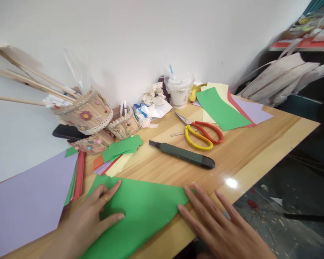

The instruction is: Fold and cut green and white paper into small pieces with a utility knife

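Observation:
A green sheet of paper (143,212) lies near the table's front edge, coming to a narrow corner at its right. My left hand (97,212), with a ring on one finger, rests on the sheet's left part, thumb and index finger stretched apart. Fingers spread, my right hand (218,219) touches the right corner of the paper with its fingertips. Just beyond the sheet lies a dark green utility knife (183,154). Behind that are scissors (202,135) with one red and one yellow handle, beside a thin wooden stick (178,133).
Small paper strips (121,151) lie behind the sheet. Purple paper (29,201) covers the left side. Decorated stick holders (86,113) stand by the wall, brushes jutting left. A lidded cup (179,91) and coloured papers (221,108) sit at the back. The table edge (294,136) slants along the right.

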Motion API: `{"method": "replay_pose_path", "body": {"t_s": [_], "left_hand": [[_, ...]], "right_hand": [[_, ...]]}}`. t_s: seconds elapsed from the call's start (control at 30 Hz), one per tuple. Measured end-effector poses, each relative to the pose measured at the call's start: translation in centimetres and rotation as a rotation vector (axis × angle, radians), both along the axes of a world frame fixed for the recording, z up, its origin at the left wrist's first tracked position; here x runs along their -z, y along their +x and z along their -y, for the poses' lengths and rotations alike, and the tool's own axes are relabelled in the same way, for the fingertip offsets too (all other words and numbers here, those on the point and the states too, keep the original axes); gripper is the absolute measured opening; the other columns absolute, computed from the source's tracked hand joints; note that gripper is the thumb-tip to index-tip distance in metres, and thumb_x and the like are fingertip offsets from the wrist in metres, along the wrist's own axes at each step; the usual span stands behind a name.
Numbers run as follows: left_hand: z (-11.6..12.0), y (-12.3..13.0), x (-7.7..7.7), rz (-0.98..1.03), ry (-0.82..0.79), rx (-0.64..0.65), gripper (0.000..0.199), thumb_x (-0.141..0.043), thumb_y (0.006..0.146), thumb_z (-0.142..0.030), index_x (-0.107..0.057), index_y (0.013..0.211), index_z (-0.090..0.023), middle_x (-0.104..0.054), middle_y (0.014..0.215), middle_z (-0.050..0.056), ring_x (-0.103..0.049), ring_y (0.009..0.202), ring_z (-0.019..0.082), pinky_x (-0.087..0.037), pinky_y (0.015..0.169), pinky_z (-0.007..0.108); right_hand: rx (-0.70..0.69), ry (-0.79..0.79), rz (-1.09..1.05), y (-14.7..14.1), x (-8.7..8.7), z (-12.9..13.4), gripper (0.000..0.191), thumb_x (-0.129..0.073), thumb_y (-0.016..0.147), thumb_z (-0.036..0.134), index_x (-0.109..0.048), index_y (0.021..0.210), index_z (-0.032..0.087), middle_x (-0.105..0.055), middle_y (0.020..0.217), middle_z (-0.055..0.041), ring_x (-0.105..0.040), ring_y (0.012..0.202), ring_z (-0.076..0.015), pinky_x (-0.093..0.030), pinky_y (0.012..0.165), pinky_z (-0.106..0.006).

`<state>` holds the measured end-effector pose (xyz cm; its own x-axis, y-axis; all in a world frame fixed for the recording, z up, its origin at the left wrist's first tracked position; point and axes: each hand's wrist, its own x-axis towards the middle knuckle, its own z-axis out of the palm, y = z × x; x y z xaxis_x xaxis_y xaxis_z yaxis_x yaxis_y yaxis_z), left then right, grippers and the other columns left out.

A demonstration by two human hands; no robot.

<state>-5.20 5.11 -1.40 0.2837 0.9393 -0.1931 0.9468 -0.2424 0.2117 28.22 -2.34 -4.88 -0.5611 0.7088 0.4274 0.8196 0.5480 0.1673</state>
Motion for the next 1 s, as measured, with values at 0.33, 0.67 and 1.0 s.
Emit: {"method": "replay_pose_path", "body": {"t_s": [0.33, 0.67, 1.0], "left_hand": [[0.1, -0.7, 0.7, 0.052, 0.013, 0.016, 0.069, -0.055, 0.079, -0.064, -0.049, 0.138, -0.029, -0.063, 0.092, 0.005, -0.058, 0.059, 0.016, -0.054, 0.065, 0.031], [0.4, -0.7, 0.9, 0.028, 0.024, 0.037, 0.067, -0.054, 0.083, -0.058, -0.042, 0.142, -0.03, -0.06, 0.096, 0.004, -0.058, 0.062, 0.016, -0.054, 0.067, 0.031], [0.9, 0.3, 0.0, 0.037, 0.038, 0.08, 0.066, -0.057, 0.087, -0.052, -0.035, 0.145, -0.03, -0.057, 0.104, 0.004, -0.06, 0.081, 0.019, -0.052, 0.076, 0.03]], "right_hand": [[0.025, 0.045, 0.019, 2.6, -0.6, 0.0, 0.064, -0.023, 0.095, 0.055, -0.051, 0.132, 0.012, -0.048, 0.143, -0.0097, -0.027, 0.139, -0.0274, -0.011, 0.115, -0.046], [0.045, 0.061, -0.037, 3.6, -2.2, -1.1, 0.088, -0.031, 0.091, 0.062, -0.018, 0.147, -0.004, -0.057, 0.132, -0.0163, -0.046, 0.126, -0.0255, -0.044, 0.091, -0.039], [-0.329, 0.005, -0.008, 0.4, -0.3, -3.8, 0.065, -0.037, 0.091, 0.043, -0.036, 0.143, 0.006, -0.052, 0.139, -0.0102, -0.044, 0.129, -0.0199, -0.049, 0.091, -0.031]]}}
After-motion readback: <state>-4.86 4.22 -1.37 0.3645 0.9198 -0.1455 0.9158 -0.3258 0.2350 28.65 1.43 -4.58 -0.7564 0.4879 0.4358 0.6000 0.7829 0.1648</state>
